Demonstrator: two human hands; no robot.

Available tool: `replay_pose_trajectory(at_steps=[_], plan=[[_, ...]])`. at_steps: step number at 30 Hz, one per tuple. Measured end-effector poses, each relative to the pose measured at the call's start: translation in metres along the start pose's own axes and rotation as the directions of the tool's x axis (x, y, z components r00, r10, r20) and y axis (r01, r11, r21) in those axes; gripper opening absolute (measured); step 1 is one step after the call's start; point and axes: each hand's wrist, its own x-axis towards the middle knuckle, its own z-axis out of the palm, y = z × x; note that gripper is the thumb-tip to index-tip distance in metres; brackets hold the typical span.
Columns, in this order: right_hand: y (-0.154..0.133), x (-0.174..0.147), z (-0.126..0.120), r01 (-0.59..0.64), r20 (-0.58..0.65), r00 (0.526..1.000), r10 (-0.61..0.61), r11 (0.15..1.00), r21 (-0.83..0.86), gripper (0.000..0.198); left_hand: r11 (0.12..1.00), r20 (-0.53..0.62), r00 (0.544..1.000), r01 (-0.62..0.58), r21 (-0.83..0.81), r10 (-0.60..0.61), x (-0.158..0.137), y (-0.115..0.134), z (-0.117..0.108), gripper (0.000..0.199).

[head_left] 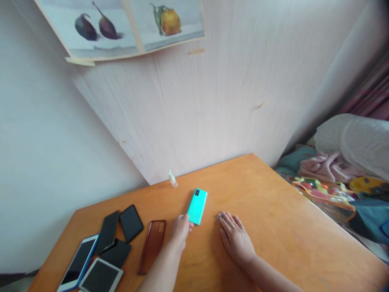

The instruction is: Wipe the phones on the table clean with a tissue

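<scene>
A turquoise smartphone (198, 206) shows its back, with the dark camera block at the top left corner. My left hand (181, 231) pinches its lower left edge between thumb and fingers. My right hand (235, 237) lies flat on the table to the right, fingers stretched out. Under or beside its fingertips is a small shiny metallic item (219, 216), mostly too small to make out. Left of my left forearm lies a clear brown phone case (152, 247), partly hidden by that arm.
Several phones and tablets, among them a white phone with a blue edge (79, 259), lie at the left of the wooden table (282, 227). A small dropper bottle (173, 179) stands by the wall. Right of the table are bedding (352, 138) and bags.
</scene>
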Motion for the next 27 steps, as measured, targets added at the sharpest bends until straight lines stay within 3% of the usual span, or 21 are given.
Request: replay_pose_trajectory(at_steps=[4,8,14,19,24,27], plan=[[-0.001,0.0,-0.002,0.005,-0.016,1.0,-0.005,1.0,0.004,0.047,0.999,-0.034,0.999,-0.012,0.046,0.013,0.003,0.006,-0.001,0.032],[-0.001,0.001,-0.001,0.008,-0.018,1.0,-0.008,1.0,0.002,0.048,0.982,-0.098,0.994,-0.024,0.189,0.044,-0.001,0.011,0.001,0.042],[0.001,0.001,0.002,0.015,-0.033,0.999,-0.015,1.0,0.007,0.049,0.928,-0.129,0.979,-0.101,0.359,0.156,-0.01,0.016,0.001,0.038],[0.001,0.001,0.0,0.011,-0.018,1.0,-0.011,1.0,-0.013,0.047,0.795,-0.206,0.906,-0.195,0.574,0.371,-0.02,0.005,0.001,0.048],[0.006,-0.002,0.004,0.041,-0.022,0.999,-0.042,0.999,-0.021,0.048,0.747,-0.173,0.836,-0.347,0.567,0.52,-0.029,-0.018,0.002,0.051],[0.014,0.004,0.007,0.092,-0.006,0.996,-0.092,0.996,0.001,0.046,0.755,-0.215,0.794,-0.399,0.52,0.568,-0.033,-0.032,0.005,0.057]])
